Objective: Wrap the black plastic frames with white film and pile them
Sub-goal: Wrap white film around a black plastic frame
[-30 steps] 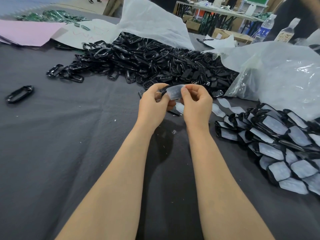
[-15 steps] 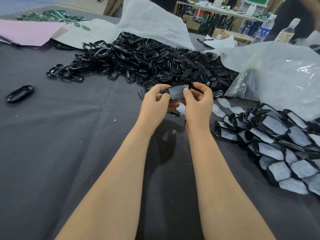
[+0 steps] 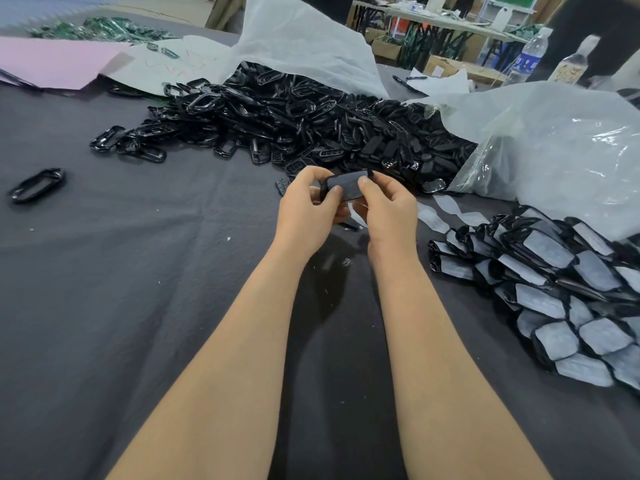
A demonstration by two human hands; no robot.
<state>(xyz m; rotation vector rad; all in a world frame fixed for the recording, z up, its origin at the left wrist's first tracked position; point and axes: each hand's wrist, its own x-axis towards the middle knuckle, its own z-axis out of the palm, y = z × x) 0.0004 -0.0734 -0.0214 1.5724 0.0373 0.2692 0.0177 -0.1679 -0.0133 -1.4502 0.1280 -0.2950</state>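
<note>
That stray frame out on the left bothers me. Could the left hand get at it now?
Likely yes, once freed: the left hand grips the frame being wrapped, but nothing lies between it and the stray frame.

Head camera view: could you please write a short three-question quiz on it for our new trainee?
1. True or false: the left hand and the right hand both grip one small black plastic frame.
2. Where does the pile of black frames covered in white film lie? A) to the right of the hands; B) to the left of them; C) directly under them.
3. Fill in: the single loose black oval frame lies on the dark grey table cloth, far to the person's ____.

Key: 1 true; 2 A; 3 left.
</note>
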